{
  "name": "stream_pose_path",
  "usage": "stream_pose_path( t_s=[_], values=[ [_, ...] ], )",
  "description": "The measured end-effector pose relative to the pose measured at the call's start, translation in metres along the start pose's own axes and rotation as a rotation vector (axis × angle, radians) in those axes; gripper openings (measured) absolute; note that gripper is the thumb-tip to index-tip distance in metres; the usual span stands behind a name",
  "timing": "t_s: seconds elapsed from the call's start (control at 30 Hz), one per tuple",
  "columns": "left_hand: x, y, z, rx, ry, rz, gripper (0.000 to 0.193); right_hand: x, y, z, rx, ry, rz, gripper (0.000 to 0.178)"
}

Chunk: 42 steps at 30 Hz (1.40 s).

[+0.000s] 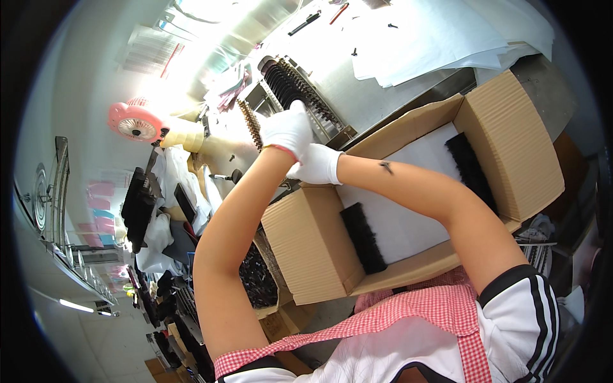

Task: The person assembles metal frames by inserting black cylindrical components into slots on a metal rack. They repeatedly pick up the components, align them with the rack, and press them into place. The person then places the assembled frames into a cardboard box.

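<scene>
1. the left hand (pixel 287 133) and right hand (pixel 317 165), both in white gloves, meet at the near end of a metal rack (pixel 345 135), which lies on the bench (pixel 364 102) close to its front edge
2. the left hand is at the near end of a row of curved black pieces (pixel 281 80); the row runs from there away toward the bench's far edge, with the near end hidden by the glove
3. the fingers of both hands are turned away, so whether either one is pinching a piece or merely resting cannot be told
4. good handling here seems to call for one hand to steady the rack while the other does the fine work, with light fingertips so the pieces do not bend
5. it would help to keep the left wrist clear of the brown spiky strip (pixel 249 122) just beside it, as a glove could snag
6. the right forearm crosses above the cardboard box (pixel 325 242) off the bench's front edge; keeping it raised should spare the two black fuzzy strips (pixel 364 237) on the white lining (pixel 405 204)
7. loose dark bits (pixel 354 52) lie toward the bench's far edge, worth keeping out of the rack
</scene>
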<state>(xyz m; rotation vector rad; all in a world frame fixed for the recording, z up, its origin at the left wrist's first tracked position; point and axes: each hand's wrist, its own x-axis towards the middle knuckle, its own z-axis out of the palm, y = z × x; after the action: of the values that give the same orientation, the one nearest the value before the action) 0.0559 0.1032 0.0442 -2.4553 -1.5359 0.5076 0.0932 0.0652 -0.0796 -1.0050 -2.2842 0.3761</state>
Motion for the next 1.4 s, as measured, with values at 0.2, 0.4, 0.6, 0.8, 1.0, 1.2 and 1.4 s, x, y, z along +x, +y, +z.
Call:
stream_pose_path(
  t_s=[0.2, 0.4, 0.6, 0.8, 1.0, 1.2, 1.4],
  values=[
    [-0.033, -0.057, 0.002, -0.515, 0.105, 0.082, 0.036, -0.029, -0.024, -0.067, 0.215, 0.520, 0.261, 0.054],
    [-0.058, -0.036, 0.004, -0.795, -0.087, -0.018, 0.032, -0.019, -0.041, -0.062, 0.301, 0.403, 0.308, 0.097],
    [-0.030, -0.091, -0.030, -0.554, -0.391, 0.481, 0.026, -0.023, -0.011, -0.069, 0.386, 0.445, 0.218, 0.050],
    [0.063, -0.085, 0.011, -0.530, 0.020, 0.075, 0.076, -0.021, 0.010, -0.074, 0.162, 0.028, 0.179, 0.054],
    [0.077, -0.061, 0.044, -0.626, 0.212, -0.032, 0.094, -0.022, 0.017, -0.072, 0.191, -0.035, 0.134, 0.050],
    [0.072, -0.040, 0.048, -0.725, 0.170, -0.026, 0.058, -0.026, 0.022, -0.076, 0.223, -0.049, 0.032, 0.053],
    [0.077, -0.020, 0.029, -1.212, -0.134, -0.206, 0.013, -0.024, 0.023, -0.075, 0.224, -0.112, 0.062, 0.058]
  ],
)
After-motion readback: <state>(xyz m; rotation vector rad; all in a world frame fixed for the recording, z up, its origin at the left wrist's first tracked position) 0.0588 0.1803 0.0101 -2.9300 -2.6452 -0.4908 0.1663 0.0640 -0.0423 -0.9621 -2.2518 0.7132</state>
